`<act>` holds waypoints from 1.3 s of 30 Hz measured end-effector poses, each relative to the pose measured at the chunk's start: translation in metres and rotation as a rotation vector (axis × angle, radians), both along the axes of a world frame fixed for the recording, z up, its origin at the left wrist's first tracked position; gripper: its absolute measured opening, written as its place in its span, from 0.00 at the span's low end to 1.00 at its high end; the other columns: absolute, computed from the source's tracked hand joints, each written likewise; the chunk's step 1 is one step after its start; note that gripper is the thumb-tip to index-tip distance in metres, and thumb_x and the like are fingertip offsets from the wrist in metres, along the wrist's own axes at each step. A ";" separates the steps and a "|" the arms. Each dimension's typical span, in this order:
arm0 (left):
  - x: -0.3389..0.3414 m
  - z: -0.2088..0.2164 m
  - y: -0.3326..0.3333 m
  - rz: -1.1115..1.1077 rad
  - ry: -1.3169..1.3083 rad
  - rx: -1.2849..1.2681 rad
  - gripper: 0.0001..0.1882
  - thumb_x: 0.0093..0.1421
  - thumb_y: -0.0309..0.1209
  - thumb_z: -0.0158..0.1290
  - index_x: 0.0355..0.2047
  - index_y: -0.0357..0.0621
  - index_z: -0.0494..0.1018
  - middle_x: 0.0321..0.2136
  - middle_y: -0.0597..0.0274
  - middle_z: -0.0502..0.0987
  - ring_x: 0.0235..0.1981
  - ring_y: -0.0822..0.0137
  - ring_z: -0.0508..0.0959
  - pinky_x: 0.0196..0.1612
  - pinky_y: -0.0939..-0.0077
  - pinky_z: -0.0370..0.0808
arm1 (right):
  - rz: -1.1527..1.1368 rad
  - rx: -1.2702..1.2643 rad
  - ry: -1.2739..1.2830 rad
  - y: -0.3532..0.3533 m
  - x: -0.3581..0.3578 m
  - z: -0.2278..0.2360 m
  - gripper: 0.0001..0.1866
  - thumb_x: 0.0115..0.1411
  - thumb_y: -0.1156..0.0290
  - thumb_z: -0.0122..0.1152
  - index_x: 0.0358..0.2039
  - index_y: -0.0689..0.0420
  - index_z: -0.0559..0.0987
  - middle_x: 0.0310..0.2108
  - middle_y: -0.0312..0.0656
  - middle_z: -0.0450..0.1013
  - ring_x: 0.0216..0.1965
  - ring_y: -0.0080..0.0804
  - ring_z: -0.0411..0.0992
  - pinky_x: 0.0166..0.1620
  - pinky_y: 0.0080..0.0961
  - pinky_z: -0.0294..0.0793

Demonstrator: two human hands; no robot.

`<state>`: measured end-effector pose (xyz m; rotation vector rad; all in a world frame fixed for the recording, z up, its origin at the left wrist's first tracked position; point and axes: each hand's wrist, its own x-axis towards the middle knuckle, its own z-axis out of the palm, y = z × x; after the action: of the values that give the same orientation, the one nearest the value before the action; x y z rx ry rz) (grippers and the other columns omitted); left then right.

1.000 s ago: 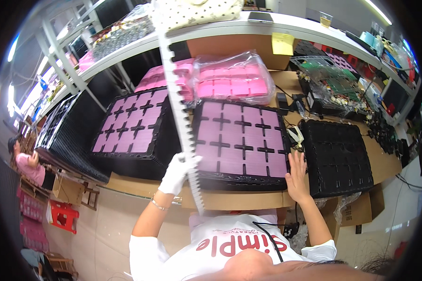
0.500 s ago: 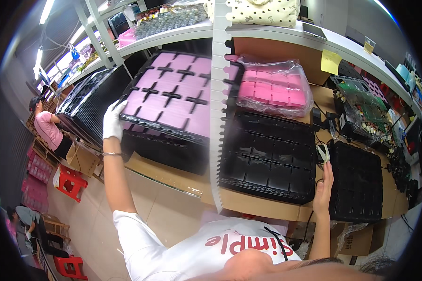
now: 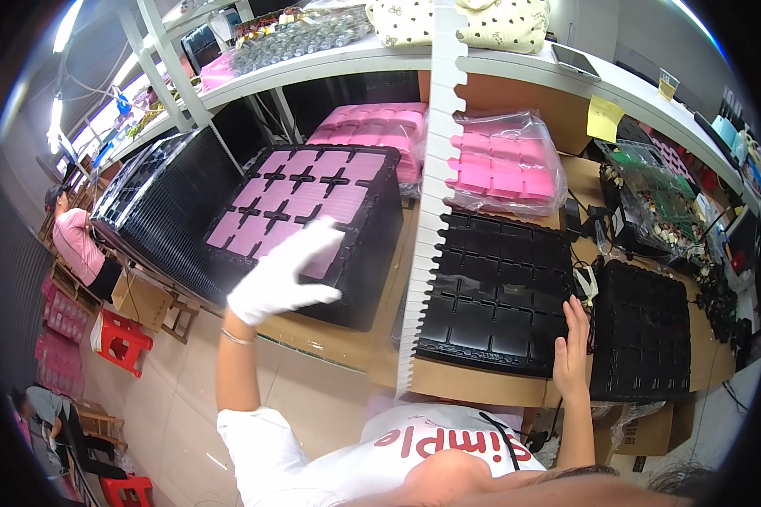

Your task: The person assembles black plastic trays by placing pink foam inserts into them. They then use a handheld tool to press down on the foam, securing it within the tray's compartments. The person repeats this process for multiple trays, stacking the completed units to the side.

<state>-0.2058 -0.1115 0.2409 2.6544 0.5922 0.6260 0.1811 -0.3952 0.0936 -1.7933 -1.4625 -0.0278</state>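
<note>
My left hand (image 3: 286, 277), in a white glove, hovers with its fingers apart over the near side of a black plastic tray (image 3: 340, 266). Pink foam-like pieces (image 3: 300, 190) fill that tray, divided by black cross-shaped ribs, and it tops a tall black stack. My bare right hand (image 3: 572, 346) has its fingers stretched out along the right edge of another black tray (image 3: 499, 296), which shows only bare black ribs. Another dark tray (image 3: 641, 329) lies just to the right of that hand.
A white toothed strip (image 3: 435, 194) runs upright between the trays. Bagged pink pieces (image 3: 503, 160) and loose pink pieces (image 3: 372, 127) sit behind. More stacked black trays (image 3: 165, 211) stand left. A shelf (image 3: 347, 57) spans the back; a person (image 3: 80, 241) works far left.
The pink-filled tray, earlier tilted and held at its left edge by my left hand, now rests on the stack. My left hand has let go and moved right and nearer.
</note>
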 end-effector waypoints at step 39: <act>0.075 -0.157 -0.108 0.156 -0.411 -1.332 0.21 0.62 0.36 0.55 0.50 0.33 0.74 0.31 0.67 0.77 0.23 0.82 0.69 0.26 0.88 0.64 | 0.672 -0.559 1.047 0.098 -0.130 -0.016 0.09 0.59 0.70 0.65 0.37 0.62 0.79 0.29 0.37 0.78 0.33 0.21 0.76 0.38 0.18 0.74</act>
<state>-0.1309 -0.2193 0.0835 1.2148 0.7249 0.5066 0.0511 -0.2970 0.0776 -1.2079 -1.2025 1.5320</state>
